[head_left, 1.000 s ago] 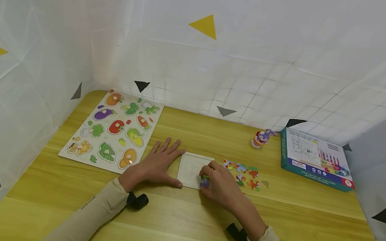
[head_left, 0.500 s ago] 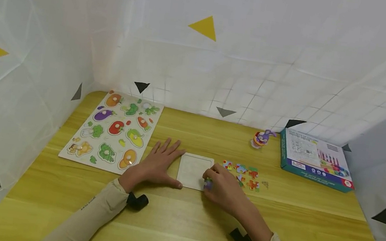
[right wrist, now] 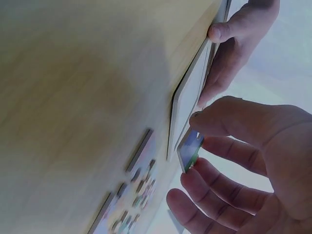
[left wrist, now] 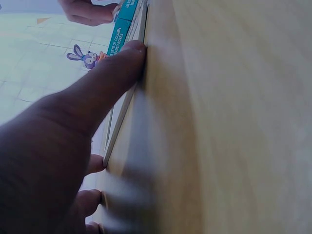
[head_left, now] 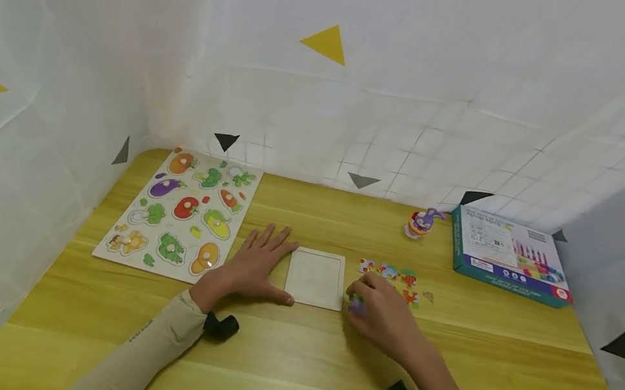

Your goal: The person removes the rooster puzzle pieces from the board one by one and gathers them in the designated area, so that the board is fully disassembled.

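My left hand (head_left: 256,269) lies spread, fingers straight, at the left side of a square, pale puzzle tray (head_left: 315,280). Its thumb and index finger touch the tray's edge. The right hand (head_left: 388,312) pinches a jigsaw piece (right wrist: 190,148) coloured purple-blue and green, just right of the tray. In the right wrist view this piece is tilted between thumb and fingers, above the tabletop. Several loose jigsaw pieces (head_left: 389,271) lie beyond and beside the right hand, which hides some of them.
A vegetable peg puzzle board (head_left: 199,212) lies at the left. Towards the back right stand a purple rabbit figure (head_left: 423,223) and a flat teal-edged box (head_left: 510,255). White sheeting (head_left: 394,101) rises behind the wooden table (head_left: 292,361).
The right hand, still pinching the jigsaw piece, has moved right from over the tray's right part to beside it. The left hand keeps its place.
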{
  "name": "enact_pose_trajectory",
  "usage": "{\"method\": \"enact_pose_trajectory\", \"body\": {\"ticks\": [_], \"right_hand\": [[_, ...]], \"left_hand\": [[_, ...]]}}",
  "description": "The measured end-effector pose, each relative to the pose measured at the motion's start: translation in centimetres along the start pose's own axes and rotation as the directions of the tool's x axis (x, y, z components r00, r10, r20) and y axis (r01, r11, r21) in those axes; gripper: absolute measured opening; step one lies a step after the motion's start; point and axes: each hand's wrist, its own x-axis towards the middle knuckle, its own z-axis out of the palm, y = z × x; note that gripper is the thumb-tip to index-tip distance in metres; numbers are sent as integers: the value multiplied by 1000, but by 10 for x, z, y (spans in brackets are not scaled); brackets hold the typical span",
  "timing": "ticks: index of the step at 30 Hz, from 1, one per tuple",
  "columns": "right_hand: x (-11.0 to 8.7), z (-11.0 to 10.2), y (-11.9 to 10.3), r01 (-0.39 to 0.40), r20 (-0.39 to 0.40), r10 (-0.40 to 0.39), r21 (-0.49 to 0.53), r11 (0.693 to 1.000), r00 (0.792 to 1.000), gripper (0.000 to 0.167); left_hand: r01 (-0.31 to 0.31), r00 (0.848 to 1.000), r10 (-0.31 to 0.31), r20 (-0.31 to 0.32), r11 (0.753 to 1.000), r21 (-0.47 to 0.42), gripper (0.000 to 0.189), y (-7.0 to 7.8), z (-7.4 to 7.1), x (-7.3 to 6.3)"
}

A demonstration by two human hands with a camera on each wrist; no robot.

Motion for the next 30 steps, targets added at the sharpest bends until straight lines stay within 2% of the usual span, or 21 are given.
{"method": "enact_pose_trajectory", "body": {"ticks": [6, 16, 30], "right_hand": [[-10, -3, 9, -17, -20, 17, -11, 1000, 1000, 25], [-25, -11, 22, -72, -10, 72, -49, 996, 997, 29], [-38, -22, 33, -147, 16, 148, -50, 988, 989, 29]], "left_hand": [[-6, 1000, 6, 2, 1000, 0, 110, 1, 1, 0], [-3, 1000, 3, 9, 1000, -3, 110, 1, 0, -1], [-7, 1000, 7, 2, 1000, -5, 109, -1, 0, 0]]}}
